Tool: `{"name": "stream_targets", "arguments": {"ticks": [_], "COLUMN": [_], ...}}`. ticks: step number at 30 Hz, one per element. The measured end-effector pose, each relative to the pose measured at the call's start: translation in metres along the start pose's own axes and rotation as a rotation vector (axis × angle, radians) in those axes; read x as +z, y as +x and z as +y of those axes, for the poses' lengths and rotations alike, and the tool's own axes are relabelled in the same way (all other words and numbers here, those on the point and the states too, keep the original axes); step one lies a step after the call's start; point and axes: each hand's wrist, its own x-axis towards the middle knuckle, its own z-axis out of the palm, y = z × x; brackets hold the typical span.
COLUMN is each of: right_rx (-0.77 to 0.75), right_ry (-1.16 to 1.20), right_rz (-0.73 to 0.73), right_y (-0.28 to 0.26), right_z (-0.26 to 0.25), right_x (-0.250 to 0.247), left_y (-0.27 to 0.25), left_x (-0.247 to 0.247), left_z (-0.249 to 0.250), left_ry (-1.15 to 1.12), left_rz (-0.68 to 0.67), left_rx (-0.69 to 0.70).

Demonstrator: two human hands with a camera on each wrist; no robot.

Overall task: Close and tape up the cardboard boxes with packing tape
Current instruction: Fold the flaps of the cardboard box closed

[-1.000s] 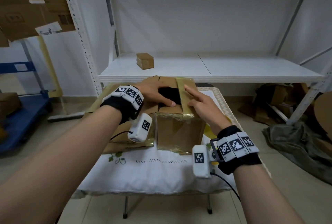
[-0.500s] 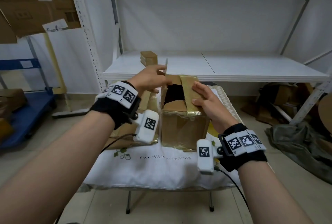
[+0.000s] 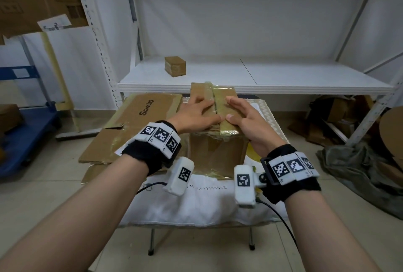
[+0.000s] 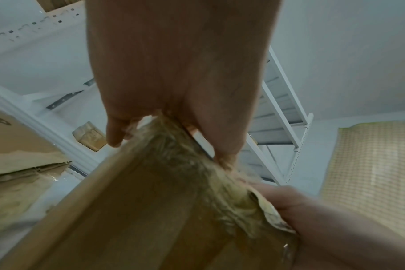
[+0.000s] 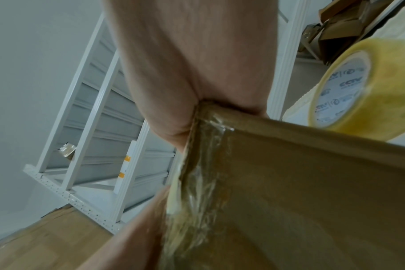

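Note:
A worn brown cardboard box [image 3: 218, 156] with old yellowish tape stands on the small table. Both top flaps lie folded down and meet at a centre seam [image 3: 216, 105]. My left hand [image 3: 196, 112] lies flat on the left flap, fingers straight. On the right flap my right hand [image 3: 242, 116] presses flat, its thumb by the seam. In the left wrist view the left hand [image 4: 178, 73] bears on the box's taped edge [image 4: 197, 173]. A roll of yellowish packing tape [image 5: 358, 87] stands just right of the box in the right wrist view.
Flattened cardboard [image 3: 141, 123] covers the table's left side. A white cloth [image 3: 196, 206] hangs over the table's front edge. Behind stands a white metal shelf [image 3: 283, 79] with a small taped box [image 3: 175, 69] on it. Cardboard scraps and dark cloth [image 3: 359, 162] lie on the floor at right.
My left hand swung the left flap from upright down onto the box, covering the dark opening. Both hands now lie flat on the closed top.

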Motion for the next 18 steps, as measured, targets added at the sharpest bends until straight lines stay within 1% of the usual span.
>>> {"name": "stream_targets", "arguments": {"ticks": [6, 10, 11, 14, 18], "right_rx": [-0.012, -0.003, 0.004, 0.031, 0.125], "right_ry": [-0.046, -0.039, -0.034, 0.009, 0.136], "right_rz": [0.055, 0.06, 0.057, 0.062, 0.103], "right_y": [0.0, 0.002, 0.002, 0.002, 0.0], "right_z": [-0.004, -0.005, -0.006, -0.006, -0.005], "right_x": [0.006, 0.006, 0.006, 0.006, 0.001], "left_y": [-0.007, -0.018, -0.02, -0.024, -0.028], "left_x": [0.002, 0.003, 0.005, 0.013, 0.022], "left_z": [-0.002, -0.006, -0.009, -0.013, -0.014], "left_ry": [0.008, -0.071, -0.085, -0.14, -0.219], "left_rz": [-0.001, -0.083, -0.07, 0.048, 0.183], "left_rx": [0.048, 0.092, 0.105, 0.12, 0.142]}}
